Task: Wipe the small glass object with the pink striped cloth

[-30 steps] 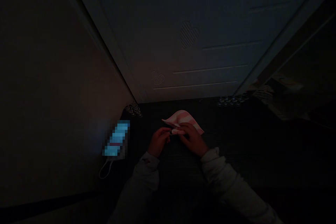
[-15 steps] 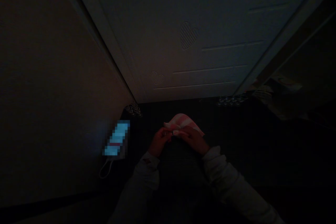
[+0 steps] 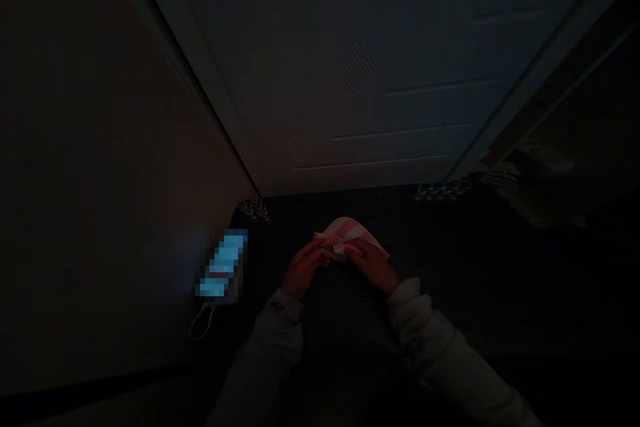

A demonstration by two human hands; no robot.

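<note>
A pink and white striped cloth (image 3: 345, 227) lies partly bunched on the dark surface, its far edge rounded. My left hand (image 3: 302, 268) has its fingers closed on the near left edge of the cloth. From the other side, my right hand (image 3: 374, 265) pinches the near right part. Between the two hands the fabric is gathered into a fold. Dim light hides the exact fingertip contact.
At the left, a pixelated glowing screen (image 3: 223, 263) has a looped cord (image 3: 201, 323) below it. Metal rings (image 3: 254, 209) sit in the back left corner, and more rings (image 3: 440, 192) at the back right. A panel with hearts (image 3: 358, 68) rises behind the dark tabletop (image 3: 450, 293).
My left fingers have shifted slightly and now stretch further over the cloth's edge. The fold between my hands has changed shape a little. The picture is darker.
</note>
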